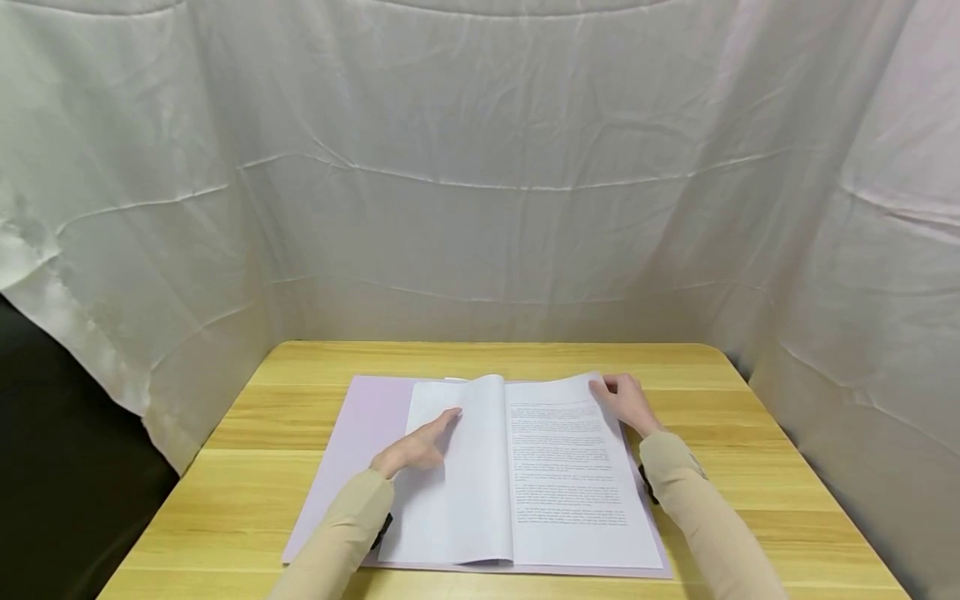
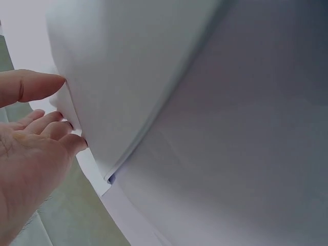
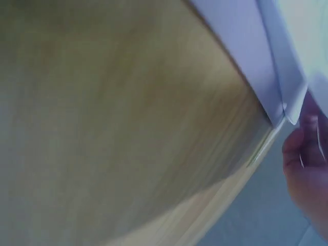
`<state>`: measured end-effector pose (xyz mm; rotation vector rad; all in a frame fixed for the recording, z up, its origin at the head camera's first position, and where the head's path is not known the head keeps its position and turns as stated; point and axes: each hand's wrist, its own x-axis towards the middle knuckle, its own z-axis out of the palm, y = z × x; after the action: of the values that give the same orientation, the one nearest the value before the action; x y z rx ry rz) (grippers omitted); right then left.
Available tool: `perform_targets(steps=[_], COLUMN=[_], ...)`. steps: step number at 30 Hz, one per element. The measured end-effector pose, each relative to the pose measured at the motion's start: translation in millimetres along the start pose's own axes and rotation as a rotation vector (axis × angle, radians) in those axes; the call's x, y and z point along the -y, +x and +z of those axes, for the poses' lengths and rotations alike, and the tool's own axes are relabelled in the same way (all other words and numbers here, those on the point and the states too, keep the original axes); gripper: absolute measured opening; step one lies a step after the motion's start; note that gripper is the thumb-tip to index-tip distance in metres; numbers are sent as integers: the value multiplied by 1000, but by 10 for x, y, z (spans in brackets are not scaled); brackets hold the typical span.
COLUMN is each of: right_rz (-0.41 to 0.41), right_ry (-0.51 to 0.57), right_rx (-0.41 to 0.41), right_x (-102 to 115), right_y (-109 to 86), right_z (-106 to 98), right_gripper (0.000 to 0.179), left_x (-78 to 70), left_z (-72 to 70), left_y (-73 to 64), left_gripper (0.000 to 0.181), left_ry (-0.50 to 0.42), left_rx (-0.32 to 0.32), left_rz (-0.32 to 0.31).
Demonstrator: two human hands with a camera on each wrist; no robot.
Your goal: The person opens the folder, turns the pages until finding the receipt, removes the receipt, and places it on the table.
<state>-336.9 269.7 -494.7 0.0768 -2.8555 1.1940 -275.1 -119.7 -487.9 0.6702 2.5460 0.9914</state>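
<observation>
A stapled-looking paper document point(image 1: 566, 467) lies open on a lilac folder point(image 1: 375, 408). Its right page bears printed text; the turned left page point(image 1: 480, 475) is blank and bulges near the fold. My left hand point(image 1: 416, 448) lies over the left pages, fingers extended. In the left wrist view its thumb point(image 2: 43, 86) and fingertips touch the edge of the turned page point(image 2: 118, 77). At the upper right corner, my right hand point(image 1: 628, 402) pinches the printed page, whose corner is slightly raised. The right wrist view shows that hand point(image 3: 310, 169) only partly, its fingertips hidden behind paper.
The folder lies on a wooden table point(image 1: 247, 467) with rounded far corners. Pale grey curtains point(image 1: 480, 208) hang behind and on both sides. A dark area point(image 1: 60, 467) shows at the lower left, beyond the curtain.
</observation>
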Motion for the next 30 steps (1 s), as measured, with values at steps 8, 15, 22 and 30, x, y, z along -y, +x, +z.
perform_targets(steps=[8, 15, 22, 30], right_rz=[-30, 18, 27, 8], right_ry=[169, 386, 603, 698], right_rx=[164, 340, 507, 589], right_x=[-11, 14, 50, 118], right_y=[-120, -297, -411, -548], right_z=[-27, -107, -176, -236], right_gripper=[56, 81, 79, 69], left_x=[20, -30, -32, -26], left_z=[18, 23, 37, 39], left_y=[-12, -20, -20, -26], left_gripper=[88, 75, 66, 63], left_ry=[3, -18, -75, -112], left_rx=[21, 19, -2, -25], left_rz=[34, 42, 15, 25])
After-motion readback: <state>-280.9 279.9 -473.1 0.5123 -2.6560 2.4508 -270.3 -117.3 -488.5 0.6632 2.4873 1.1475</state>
